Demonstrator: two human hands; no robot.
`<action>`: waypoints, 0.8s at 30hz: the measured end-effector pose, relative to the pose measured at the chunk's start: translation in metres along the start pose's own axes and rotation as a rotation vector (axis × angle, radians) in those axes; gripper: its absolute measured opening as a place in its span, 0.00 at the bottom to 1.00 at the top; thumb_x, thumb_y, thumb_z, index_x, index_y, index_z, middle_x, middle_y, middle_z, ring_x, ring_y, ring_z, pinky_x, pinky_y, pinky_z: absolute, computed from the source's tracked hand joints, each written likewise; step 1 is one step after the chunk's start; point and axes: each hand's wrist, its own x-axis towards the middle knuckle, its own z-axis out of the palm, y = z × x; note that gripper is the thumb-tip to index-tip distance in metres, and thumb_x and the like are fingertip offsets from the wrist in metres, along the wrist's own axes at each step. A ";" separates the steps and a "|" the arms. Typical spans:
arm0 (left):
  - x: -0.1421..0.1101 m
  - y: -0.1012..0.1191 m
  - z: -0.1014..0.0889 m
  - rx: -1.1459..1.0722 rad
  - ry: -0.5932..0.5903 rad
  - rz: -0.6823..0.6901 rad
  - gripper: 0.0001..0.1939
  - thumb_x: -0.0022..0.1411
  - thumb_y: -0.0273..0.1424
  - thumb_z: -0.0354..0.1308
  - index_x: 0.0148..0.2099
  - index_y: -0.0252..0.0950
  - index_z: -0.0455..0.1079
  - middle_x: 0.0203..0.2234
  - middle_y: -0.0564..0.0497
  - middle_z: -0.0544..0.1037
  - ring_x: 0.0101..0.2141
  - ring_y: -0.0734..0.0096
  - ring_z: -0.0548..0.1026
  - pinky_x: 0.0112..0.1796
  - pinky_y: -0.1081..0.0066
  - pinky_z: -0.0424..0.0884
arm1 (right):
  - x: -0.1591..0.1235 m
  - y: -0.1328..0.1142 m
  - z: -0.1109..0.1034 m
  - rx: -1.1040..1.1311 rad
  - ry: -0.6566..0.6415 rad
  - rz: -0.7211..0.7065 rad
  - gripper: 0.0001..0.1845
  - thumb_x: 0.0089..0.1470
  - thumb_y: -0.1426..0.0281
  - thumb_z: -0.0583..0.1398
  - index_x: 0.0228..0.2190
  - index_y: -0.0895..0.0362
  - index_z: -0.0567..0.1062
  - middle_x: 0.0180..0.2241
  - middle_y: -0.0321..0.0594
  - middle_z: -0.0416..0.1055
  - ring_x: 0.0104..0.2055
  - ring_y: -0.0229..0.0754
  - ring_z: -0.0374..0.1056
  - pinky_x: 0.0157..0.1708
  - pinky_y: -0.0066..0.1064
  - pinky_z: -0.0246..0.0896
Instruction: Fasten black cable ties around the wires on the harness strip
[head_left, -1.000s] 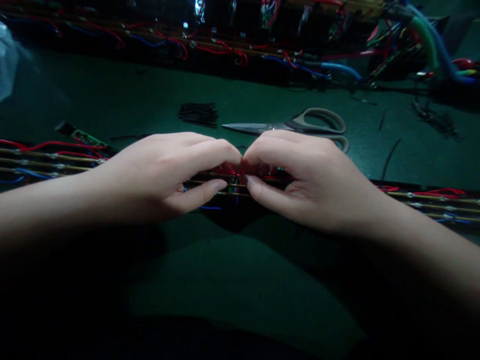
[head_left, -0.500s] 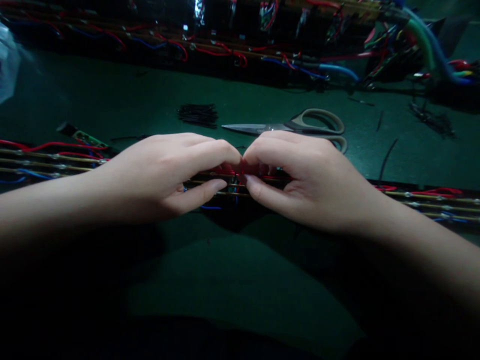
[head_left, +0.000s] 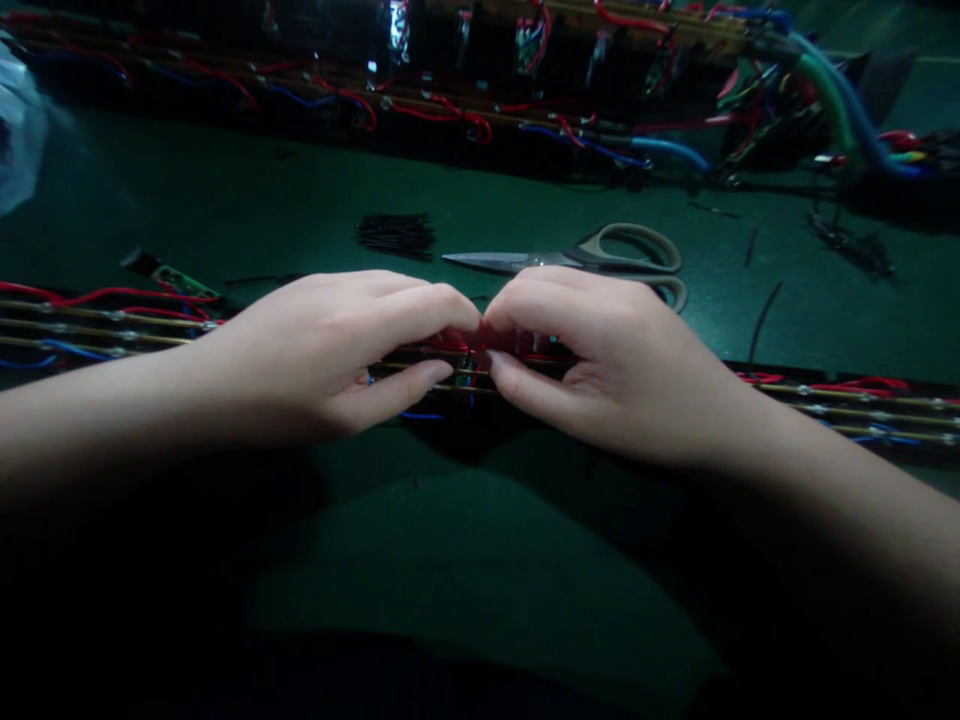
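My left hand (head_left: 352, 345) and my right hand (head_left: 592, 350) meet over a long dark strip with brass-coloured rods (head_left: 877, 408) and red and blue wires. Both hands have curled fingers, and their index fingertips touch or nearly touch each other. The left thumb stands a little apart from its index finger, above the rods. The right thumb tip lies close below its own index finger. Between the fingertips a small green part (head_left: 466, 372) and some red wire show; whatever the fingers pinch is too small and hidden to make out.
Scissors (head_left: 555, 262) lie just beyond my hands, beside a bundle of short black ties or wires (head_left: 395, 234). A small green circuit board (head_left: 180, 283) rests at left. Another wired assembly (head_left: 420, 100) spans the back, with black scraps (head_left: 851, 245) at right and clear plastic (head_left: 19, 130) at far left.
The view has shifted slightly, so the scissors and right-hand scraps appear a little lower and further left. My hands keep nearly the same pose at the strip.
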 end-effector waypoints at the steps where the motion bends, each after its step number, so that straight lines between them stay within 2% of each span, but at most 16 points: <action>1: 0.000 0.000 0.000 -0.004 0.000 -0.002 0.11 0.71 0.34 0.52 0.52 0.42 0.71 0.42 0.52 0.81 0.39 0.64 0.79 0.37 0.68 0.69 | 0.000 0.000 0.000 0.001 0.000 -0.001 0.06 0.61 0.73 0.57 0.33 0.58 0.74 0.31 0.36 0.70 0.33 0.38 0.63 0.34 0.33 0.55; 24: 0.002 0.001 0.000 0.012 -0.020 -0.006 0.12 0.71 0.33 0.51 0.52 0.40 0.72 0.42 0.50 0.82 0.40 0.65 0.79 0.39 0.69 0.70 | 0.000 -0.001 0.000 0.022 -0.006 0.009 0.05 0.62 0.73 0.58 0.33 0.58 0.74 0.31 0.37 0.71 0.33 0.39 0.64 0.34 0.33 0.55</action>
